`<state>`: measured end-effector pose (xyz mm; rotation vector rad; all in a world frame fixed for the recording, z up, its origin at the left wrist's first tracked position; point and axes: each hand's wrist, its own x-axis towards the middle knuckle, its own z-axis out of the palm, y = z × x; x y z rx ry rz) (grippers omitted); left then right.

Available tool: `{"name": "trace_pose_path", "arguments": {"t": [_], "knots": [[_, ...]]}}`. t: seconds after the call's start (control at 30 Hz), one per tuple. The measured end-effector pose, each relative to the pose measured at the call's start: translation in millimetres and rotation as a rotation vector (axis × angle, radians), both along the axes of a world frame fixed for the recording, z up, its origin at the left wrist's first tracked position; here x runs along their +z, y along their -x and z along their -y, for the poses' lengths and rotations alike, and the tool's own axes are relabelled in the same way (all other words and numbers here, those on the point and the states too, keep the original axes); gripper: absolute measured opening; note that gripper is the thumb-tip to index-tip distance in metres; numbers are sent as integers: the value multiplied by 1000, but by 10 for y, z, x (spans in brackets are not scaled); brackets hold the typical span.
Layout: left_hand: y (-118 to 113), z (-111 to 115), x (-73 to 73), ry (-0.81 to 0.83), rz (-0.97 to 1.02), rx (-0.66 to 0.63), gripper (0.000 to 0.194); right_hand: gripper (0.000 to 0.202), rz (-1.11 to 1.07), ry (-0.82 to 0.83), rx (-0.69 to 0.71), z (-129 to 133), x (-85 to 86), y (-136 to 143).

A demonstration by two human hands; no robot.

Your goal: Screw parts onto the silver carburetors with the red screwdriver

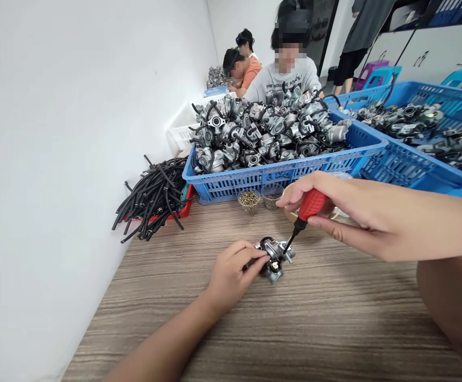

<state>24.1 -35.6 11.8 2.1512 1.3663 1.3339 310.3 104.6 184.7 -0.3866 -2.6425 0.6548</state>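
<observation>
A small metal carburetor-like part (274, 271) with a black hose lies on the wooden table (223, 329). Fingers and thumb of my left hand (234, 270) pinch its left side. Above and to the right, my right hand (342, 212) grips the red handle of a screwdriver (311, 205). The dark shaft slants down to the left, and its tip meets the right side of the metal part; the exact contact spot is too small to make out.
Behind stands a blue crate (239, 183) heaped with similar metal parts, with another blue crate (426, 164) at right. Black hoses (155, 196) fill a red tray (185, 212) at left. Two cups of small brass-coloured pieces (249, 201) stand before the crate. Several people are beyond.
</observation>
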Motion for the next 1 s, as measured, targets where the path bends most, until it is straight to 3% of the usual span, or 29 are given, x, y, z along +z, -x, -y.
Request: {"name": "trace_pose_path", "arguments": {"t": [0.1, 0.2, 0.33, 0.5, 0.6, 0.73, 1.0], "knots": [[-7, -5, -4, 1, 4, 17, 10, 32, 81, 80, 89, 1, 32, -17], [-21, -6, -12, -6, 9, 44, 9, 21, 78, 90, 80, -3, 37, 33], [-26, -15, -23, -21, 17, 65, 7, 32, 20, 5, -2, -19, -9, 158], [-28, -49, 28, -138, -22, 89, 3, 34, -32, -20, 24, -50, -9, 229], [-69, -58, 133, -210, 10, 75, 1, 37, -71, -42, -2, -64, 63, 143], [-159, -90, 329, -186, 54, 101, 3, 42, -146, -128, -93, -70, 214, -127], [-333, -342, 676, -144, -197, -158, 2, 44, -225, -285, -269, -50, 434, -598]]}}
